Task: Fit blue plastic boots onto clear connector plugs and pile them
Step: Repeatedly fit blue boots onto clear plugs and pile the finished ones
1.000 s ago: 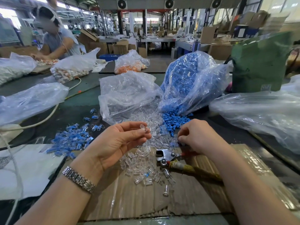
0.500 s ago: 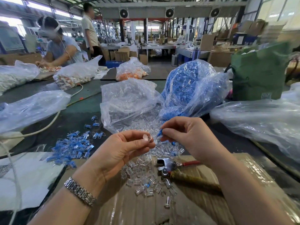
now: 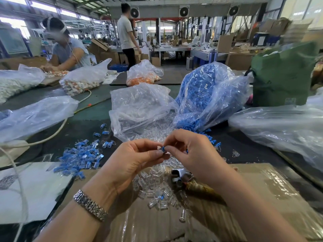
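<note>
My left hand pinches a clear plug. Right hand pinches a blue boot against it, w/ finished pile at left.

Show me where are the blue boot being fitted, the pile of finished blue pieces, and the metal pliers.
blue boot (image 3: 163,148), head view, on its blue tip between the fingertips.
pile of finished pieces (image 3: 81,158), head view, on the heap's middle.
pliers (image 3: 181,175), head view, on the metal head.
</note>
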{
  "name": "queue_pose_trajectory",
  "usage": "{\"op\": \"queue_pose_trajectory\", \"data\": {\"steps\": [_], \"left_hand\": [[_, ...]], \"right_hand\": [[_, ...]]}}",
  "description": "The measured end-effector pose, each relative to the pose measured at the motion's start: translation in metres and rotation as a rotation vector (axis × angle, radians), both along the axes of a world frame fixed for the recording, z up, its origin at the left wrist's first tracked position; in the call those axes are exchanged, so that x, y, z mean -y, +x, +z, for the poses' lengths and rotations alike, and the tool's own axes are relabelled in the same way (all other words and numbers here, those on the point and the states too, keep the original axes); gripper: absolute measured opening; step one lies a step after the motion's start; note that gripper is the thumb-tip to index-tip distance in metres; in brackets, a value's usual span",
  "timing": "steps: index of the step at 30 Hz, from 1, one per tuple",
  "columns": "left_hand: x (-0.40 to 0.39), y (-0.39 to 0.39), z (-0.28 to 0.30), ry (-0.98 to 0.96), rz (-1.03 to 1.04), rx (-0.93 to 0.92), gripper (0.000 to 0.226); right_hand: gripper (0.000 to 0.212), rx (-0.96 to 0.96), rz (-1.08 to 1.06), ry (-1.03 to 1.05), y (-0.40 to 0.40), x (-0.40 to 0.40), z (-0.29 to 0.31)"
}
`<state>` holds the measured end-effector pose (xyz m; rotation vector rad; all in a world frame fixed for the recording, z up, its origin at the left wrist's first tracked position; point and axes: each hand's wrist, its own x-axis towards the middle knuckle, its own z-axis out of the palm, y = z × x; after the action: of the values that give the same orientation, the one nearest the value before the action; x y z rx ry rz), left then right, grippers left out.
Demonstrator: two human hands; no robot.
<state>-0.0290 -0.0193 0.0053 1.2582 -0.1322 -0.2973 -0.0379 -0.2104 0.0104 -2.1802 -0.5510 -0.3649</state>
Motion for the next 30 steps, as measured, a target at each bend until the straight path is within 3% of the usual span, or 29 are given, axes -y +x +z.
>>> {"op": "queue_pose_trajectory", "data": {"steps": [3,5,10,13,16,19,24,30], "left_hand": [[-0.001,0.000,0.001,0.004,-0.014,-0.007,0.022],[-0.001,0.000,0.002,-0.015,-0.020,-0.005,0.026],[-0.006,0.002,0.000,-0.018,0.012,-0.016,0.035],[-0.008,0.004,0.000,-0.026,0.029,-0.028,0.026],[-0.009,0.005,0.001,-0.047,0.039,-0.038,0.024],[-0.010,0.005,0.001,-0.057,0.048,-0.025,0.024],[-0.007,0.002,0.001,0.005,0.074,0.053,0.034],[-0.002,0.002,-0.003,0.065,0.066,0.135,0.044]], "right_hand": [[0.008,-0.069,0.008,0.000,-0.001,0.004,0.006],[0.019,-0.174,-0.025,-0.081,-0.001,0.019,0.012],[0.057,-0.541,0.024,-0.676,-0.014,0.060,0.026],[0.057,-0.529,0.032,-0.829,-0.016,0.051,0.024],[0.037,-0.497,0.031,-0.790,-0.015,0.047,0.024],[0.019,-0.535,0.024,-0.599,-0.016,0.046,0.026],[0.017,-0.484,-0.008,-0.353,-0.014,0.045,0.030],[0.025,-0.501,0.085,-0.263,-0.015,0.035,0.027]]}}
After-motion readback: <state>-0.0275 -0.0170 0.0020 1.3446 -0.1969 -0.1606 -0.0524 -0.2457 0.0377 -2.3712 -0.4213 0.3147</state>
